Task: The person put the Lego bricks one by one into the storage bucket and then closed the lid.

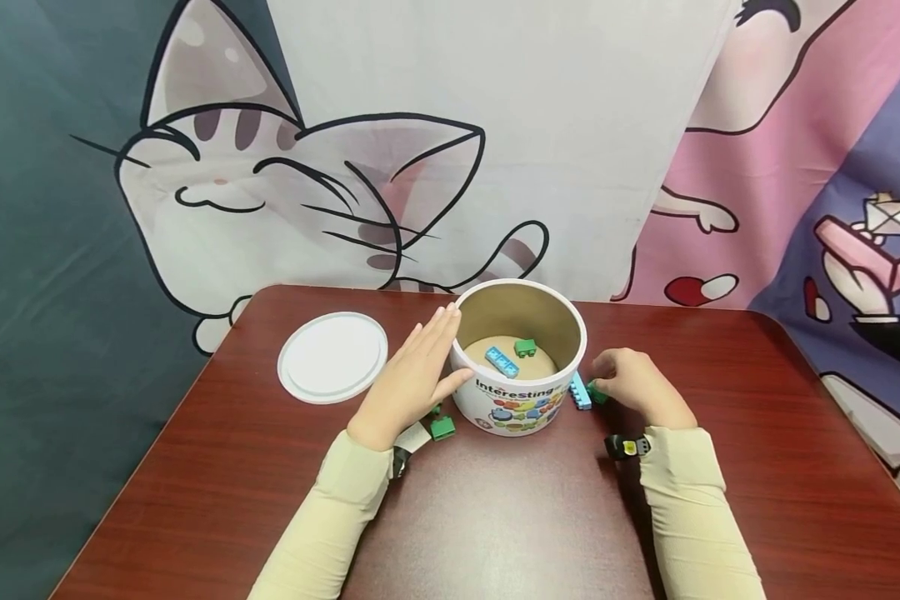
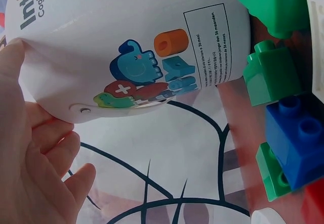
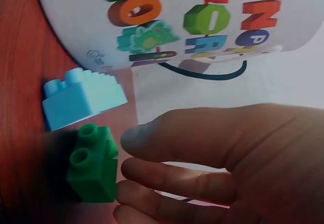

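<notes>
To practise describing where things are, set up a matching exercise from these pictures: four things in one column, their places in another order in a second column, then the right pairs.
Things
1. white lid
2. blue brick
3. left hand
4. light blue brick

Places
A. inside the tub
B. flat on the table, left of the tub
C. on the table beside the right hand
D. resting against the tub's outer wall

Pairs: 1-B, 2-A, 3-D, 4-C
</notes>
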The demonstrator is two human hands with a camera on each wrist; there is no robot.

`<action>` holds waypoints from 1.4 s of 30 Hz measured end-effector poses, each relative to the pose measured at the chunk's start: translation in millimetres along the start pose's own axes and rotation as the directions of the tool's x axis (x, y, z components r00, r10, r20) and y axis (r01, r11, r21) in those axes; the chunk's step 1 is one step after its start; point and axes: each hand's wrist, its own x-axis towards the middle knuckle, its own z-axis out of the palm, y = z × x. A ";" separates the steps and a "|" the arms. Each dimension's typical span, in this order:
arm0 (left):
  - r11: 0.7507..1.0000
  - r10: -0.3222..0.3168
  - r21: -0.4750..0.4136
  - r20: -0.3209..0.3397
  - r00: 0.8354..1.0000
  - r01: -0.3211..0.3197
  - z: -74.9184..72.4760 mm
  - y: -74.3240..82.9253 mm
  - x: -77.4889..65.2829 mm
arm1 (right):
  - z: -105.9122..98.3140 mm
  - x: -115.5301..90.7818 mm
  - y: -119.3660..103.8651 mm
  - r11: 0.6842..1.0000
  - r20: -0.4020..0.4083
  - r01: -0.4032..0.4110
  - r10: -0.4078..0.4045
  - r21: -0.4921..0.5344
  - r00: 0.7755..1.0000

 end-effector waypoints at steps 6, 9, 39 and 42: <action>1.000 -0.014 -0.022 0.007 1.000 0.014 -2.4 0.8 -1.8 | 3.9 1.5 1.7 1.000 0.013 0.008 -0.008 -0.017 1.000; 0.999 -0.024 -0.031 0.014 1.000 0.024 -3.3 1.1 -2.7 | 5.1 1.3 2.1 0.999 0.016 0.022 -0.022 -0.024 1.000; 0.999 -0.005 -0.035 0.005 1.000 0.005 -3.8 3.2 -0.3 | 0.6 0.7 0.8 0.999 -0.092 0.018 -0.021 -0.040 0.996; 0.999 -0.003 -0.039 0.004 1.000 0.003 -3.6 3.5 -0.1 | -1.2 -0.6 -1.3 0.999 -0.037 0.024 -0.026 -0.046 0.999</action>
